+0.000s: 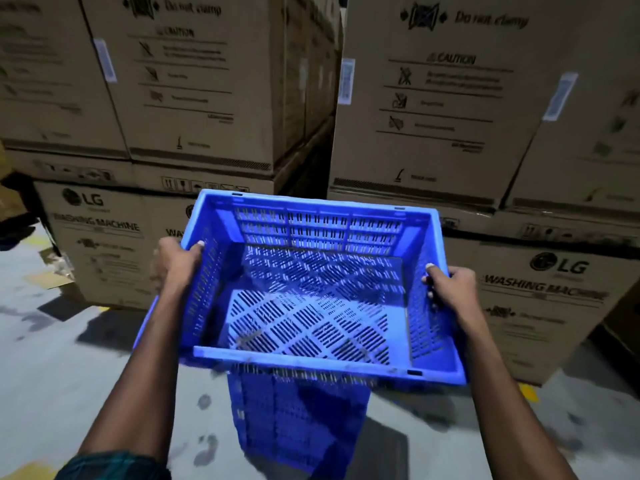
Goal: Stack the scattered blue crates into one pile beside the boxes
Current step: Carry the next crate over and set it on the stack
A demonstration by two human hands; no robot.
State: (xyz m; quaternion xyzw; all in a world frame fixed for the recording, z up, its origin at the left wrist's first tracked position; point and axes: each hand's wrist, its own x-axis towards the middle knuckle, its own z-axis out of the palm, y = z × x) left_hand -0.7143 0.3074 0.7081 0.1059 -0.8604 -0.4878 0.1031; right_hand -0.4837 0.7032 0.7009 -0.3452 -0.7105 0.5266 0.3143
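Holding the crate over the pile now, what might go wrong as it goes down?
1. The empty blue slotted plastic crate hides most of the blue crate pile beneath it, so it may land off-centre and fail to nest.
2. The left hand and right hand grip the side rims; fingers could get pinched as the rims meet.
3. The brown cardboard washing machine boxes stand close behind, so the far rim may snag them.

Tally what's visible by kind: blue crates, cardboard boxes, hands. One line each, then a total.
Blue crates: 2, the held crate and the crate below it
Cardboard boxes: at least 8 showing, e.g. a washing machine box; edges are cut off
Hands: 2, left hand, right hand
Total: 12
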